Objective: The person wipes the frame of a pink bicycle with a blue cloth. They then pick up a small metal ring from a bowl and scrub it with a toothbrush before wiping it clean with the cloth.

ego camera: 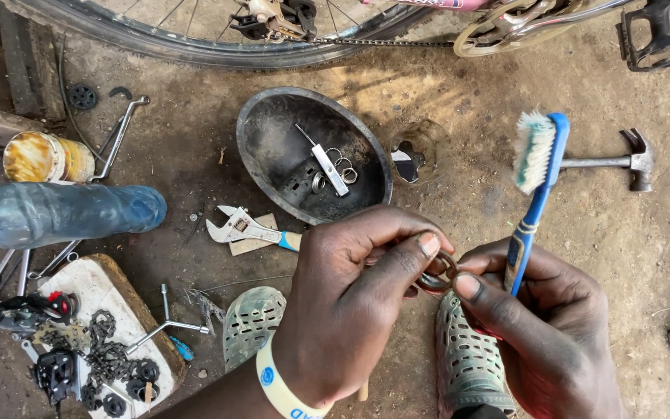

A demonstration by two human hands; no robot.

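Dirt floor (pixel 505 225) of an outdoor bike-repair spot was the backdrop, with a bicycle wheel (pixel 195 43) and chain running along the top edge. Below that sat a black oval bowl (pixel 261 147) with a few small metal parts in it, a blue plastic bottle (pixel 63 213) off to the left, a hammer (pixel 622 161) on the right, and an adjustable wrench (pixel 246 227) just beside the bowl. Down front, the left hand (pixel 350 310) was pinching a small metal ring (pixel 436 273) between thumb and fingertips, and the right hand (pixel 552 326) touched the same ring with its thumb while gripping a blue toothbrush (pixel 535 186), bristles up and away from the ring. Looked to me like the cleaning step on that ring; next move would need the brush head tipped down onto it while the left hand kept a steady pinch.
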